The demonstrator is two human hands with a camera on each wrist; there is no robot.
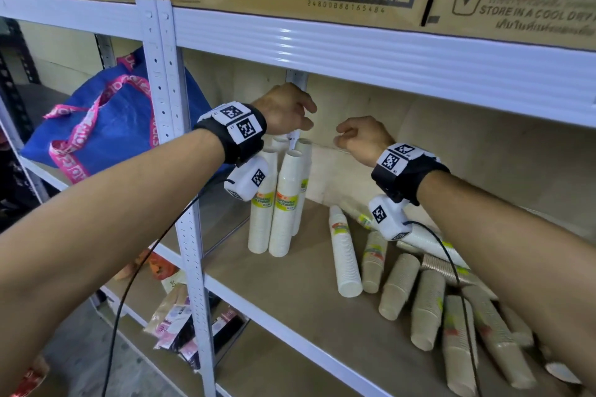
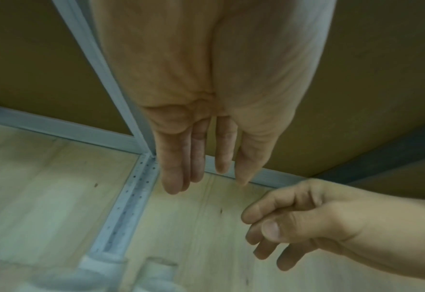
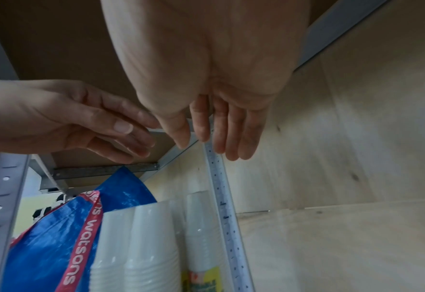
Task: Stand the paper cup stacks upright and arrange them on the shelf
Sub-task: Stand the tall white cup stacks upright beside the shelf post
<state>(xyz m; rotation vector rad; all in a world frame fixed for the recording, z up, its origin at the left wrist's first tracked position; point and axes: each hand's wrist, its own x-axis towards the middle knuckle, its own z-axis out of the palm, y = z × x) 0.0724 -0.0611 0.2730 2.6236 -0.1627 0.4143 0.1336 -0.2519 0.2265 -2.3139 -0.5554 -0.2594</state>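
Both grips hold nothing: the left hand hangs with fingers relaxed just above the upright white cup stacks at the shelf's back left, and the right hand hovers beside it, fingers loose. More stacks lie toppled on the shelf's right side.

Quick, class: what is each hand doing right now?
Left hand: open, fingers relaxed, holding nothing.
Right hand: open, loosely curled, holding nothing.
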